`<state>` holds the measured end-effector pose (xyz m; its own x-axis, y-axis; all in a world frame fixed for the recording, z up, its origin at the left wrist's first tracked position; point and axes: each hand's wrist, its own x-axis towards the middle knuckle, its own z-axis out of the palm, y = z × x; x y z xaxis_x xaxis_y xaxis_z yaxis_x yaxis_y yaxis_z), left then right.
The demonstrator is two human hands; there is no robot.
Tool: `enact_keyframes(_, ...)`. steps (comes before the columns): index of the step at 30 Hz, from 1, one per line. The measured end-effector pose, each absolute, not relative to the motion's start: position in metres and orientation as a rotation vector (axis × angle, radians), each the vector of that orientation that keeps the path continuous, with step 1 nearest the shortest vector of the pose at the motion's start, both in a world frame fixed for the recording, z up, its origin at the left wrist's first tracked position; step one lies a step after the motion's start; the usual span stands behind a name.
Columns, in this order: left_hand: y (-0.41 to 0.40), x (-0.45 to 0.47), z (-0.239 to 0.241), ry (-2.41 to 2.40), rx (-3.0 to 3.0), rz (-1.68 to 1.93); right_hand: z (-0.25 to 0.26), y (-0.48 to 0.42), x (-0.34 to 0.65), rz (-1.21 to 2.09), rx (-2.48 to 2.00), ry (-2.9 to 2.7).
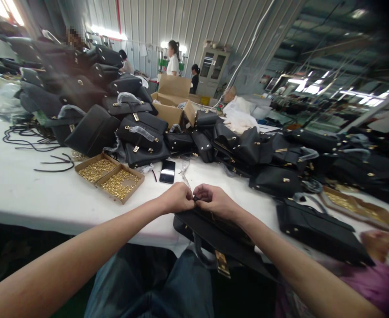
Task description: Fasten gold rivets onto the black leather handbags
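Observation:
A black handbag (210, 232) with a gold clasp (222, 263) lies tilted at the table's front edge, partly over my lap. My left hand (178, 198) is closed, its fingertips pinching a small dark piece at the bag's upper left end. Against the same spot press the thumb and fingers of my right hand (218, 201), almost touching the left. The fingers cover most of this piece, so I cannot make out exactly what it is. A black phone (167, 171) lies on the table just beyond my hands.
Left of the phone stands a divided cardboard tray (123, 202) of small gold fittings. Black handbags (144, 132) are piled along the table behind, with an open cardboard box (169, 115). At right, a co-worker's hand (378, 245) is near another black bag (313, 225).

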<state>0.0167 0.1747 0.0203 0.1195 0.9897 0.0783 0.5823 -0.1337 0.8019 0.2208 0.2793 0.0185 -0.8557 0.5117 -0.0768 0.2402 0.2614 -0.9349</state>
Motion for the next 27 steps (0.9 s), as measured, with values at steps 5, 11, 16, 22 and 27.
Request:
enact_keyframes(5,0.173,0.018,0.018,1.545,1.788,0.856,0.017,0.274,0.222,1.562,-0.683,-2.339)
enact_keyframes(11,0.170,0.021,0.018,1.564,1.810,0.868,0.025,0.273,0.226,1.662,-0.662,-2.284)
enact_keyframes(16,0.165,0.020,0.016,1.650,1.791,0.841,0.032,0.271,0.233,1.793,-0.680,-2.215)
enact_keyframes(22,0.161,0.018,0.017,1.646,1.717,0.840,0.031,0.263,0.240,1.996,-0.972,-2.010)
enact_keyframes(27,0.160,0.020,0.018,1.599,1.689,0.889,0.030,0.260,0.239,2.018,-1.043,-1.953)
